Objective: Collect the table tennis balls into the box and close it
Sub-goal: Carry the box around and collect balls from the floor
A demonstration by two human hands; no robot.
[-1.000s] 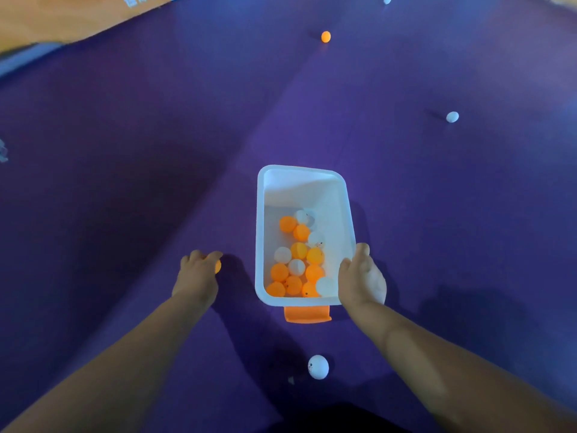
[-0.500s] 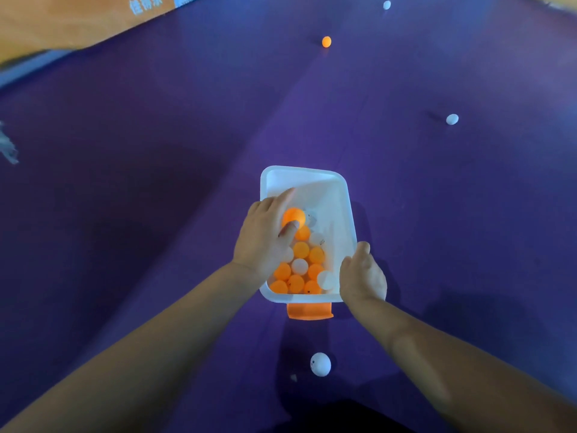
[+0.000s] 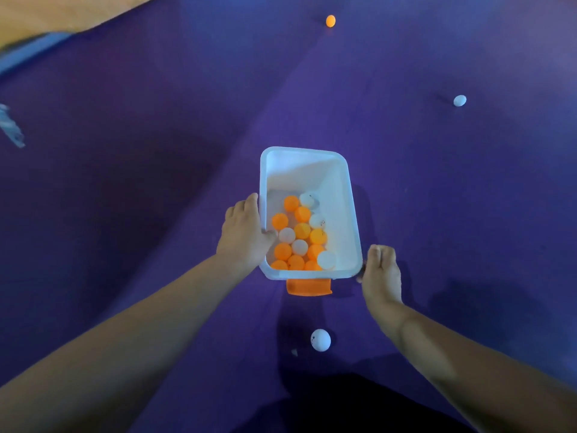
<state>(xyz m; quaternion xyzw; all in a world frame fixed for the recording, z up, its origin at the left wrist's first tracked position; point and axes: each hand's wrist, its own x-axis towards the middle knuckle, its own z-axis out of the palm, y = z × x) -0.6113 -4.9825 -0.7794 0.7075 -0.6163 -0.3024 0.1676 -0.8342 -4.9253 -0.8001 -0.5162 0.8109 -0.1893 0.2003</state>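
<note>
A white open box (image 3: 351, 214) sits on the purple floor mat with several orange and white balls (image 3: 301, 235) heaped at its near end. An orange latch (image 3: 309, 287) sticks out under its near rim. My left hand (image 3: 245, 234) grips the box's left rim, thumb inside. Just off the near right corner of the box is my right hand (image 3: 379, 271), fingers curled, holding nothing that I can see. Loose balls lie on the mat: a white ball (image 3: 320, 340) near me, another white ball (image 3: 459, 100) far right, an orange ball (image 3: 330, 20) far ahead.
The purple mat (image 3: 156, 182) spreads all around the box. An orange-brown surface (image 3: 46, 17) with a pale edge borders it at the top left. A small grey object (image 3: 11, 126) lies at the left edge.
My left hand dropped an orange ball into the box, then pulled back to grip the left rim. My right hand let go of the box's right rim and drew slightly away.
</note>
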